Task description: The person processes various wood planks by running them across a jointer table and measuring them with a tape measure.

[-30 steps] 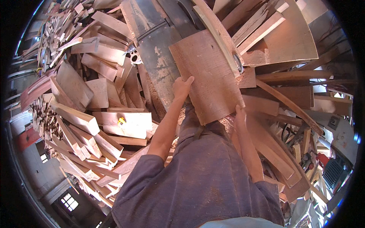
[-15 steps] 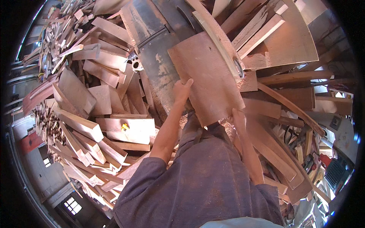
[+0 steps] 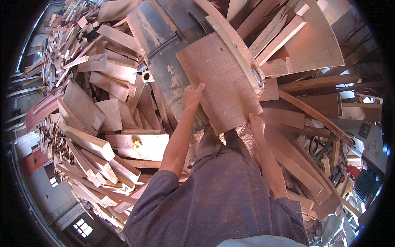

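A flat, reddish-brown wooden board (image 3: 222, 80) lies on a dark metal machine table (image 3: 164, 66), its right side along a curved-looking wooden fence (image 3: 232, 45). My left hand (image 3: 192, 95) is closed on the board's left edge, thumb on the top face and the other fingers mostly hidden. At the near right corner, my right hand (image 3: 256, 123) grips the board's edge with bent fingers. The board's near end sticks out past the table toward my body. A dark slot (image 3: 197, 21) shows in the table beyond the board.
Stacked wood offcuts (image 3: 111, 111) crowd the left side. A pale block (image 3: 135, 146) carries a small yellow object (image 3: 137, 143). Planks (image 3: 296, 162) and a large panel (image 3: 312, 45) lie on the right. Sawdust (image 3: 245, 138) covers the floor near my legs.
The board has slid slightly away from me and to the left along the fence. Both hands have moved with it, keeping their hold.
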A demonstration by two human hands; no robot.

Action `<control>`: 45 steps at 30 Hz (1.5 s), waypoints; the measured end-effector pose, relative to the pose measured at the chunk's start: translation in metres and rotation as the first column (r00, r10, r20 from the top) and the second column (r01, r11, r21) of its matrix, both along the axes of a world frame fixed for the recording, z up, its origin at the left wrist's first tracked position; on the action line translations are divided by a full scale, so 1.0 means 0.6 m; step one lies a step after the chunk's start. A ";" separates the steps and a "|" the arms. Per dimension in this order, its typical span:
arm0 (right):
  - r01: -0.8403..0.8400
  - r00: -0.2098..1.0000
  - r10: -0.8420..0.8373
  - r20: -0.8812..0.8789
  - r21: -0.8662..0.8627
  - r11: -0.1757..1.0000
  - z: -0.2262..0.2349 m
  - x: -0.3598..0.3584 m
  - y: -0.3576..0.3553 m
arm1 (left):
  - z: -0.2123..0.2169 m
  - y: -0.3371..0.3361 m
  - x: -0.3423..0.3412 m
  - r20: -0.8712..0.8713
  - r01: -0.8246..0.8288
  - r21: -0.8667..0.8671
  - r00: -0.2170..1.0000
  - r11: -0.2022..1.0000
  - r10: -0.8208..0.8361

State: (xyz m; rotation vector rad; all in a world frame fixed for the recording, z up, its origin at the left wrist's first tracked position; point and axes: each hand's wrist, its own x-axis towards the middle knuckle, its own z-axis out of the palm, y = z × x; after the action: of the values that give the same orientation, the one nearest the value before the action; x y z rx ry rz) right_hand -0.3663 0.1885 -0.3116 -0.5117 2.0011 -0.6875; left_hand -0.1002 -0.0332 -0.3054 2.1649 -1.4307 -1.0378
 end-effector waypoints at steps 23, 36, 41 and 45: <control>-0.010 0.999 0.007 -0.049 -0.067 0.998 -0.010 0.011 -0.047 | 0.020 -0.053 0.001 -0.053 -0.008 0.073 0.998 0.997 0.012; 0.049 0.999 -0.049 0.008 -0.010 0.999 0.000 0.022 -0.111 | 0.059 -0.103 0.000 -0.076 -0.019 0.064 0.997 0.998 0.023; 0.087 0.996 -0.085 0.038 -0.064 0.994 0.007 0.035 -0.131 | 0.037 -0.127 0.019 -0.066 -0.014 0.079 0.998 0.997 0.019; 0.189 0.975 -0.170 0.146 -0.130 0.973 -0.002 0.038 -0.143 | 0.056 -0.132 0.008 -0.047 0.012 0.018 0.999 1.000 -0.011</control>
State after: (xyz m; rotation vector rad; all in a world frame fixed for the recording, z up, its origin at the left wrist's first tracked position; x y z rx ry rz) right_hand -0.3435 0.1029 -0.3128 -0.3599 1.8953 -0.9577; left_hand -0.0954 -0.1122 -0.2718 2.1329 -1.4192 -1.1031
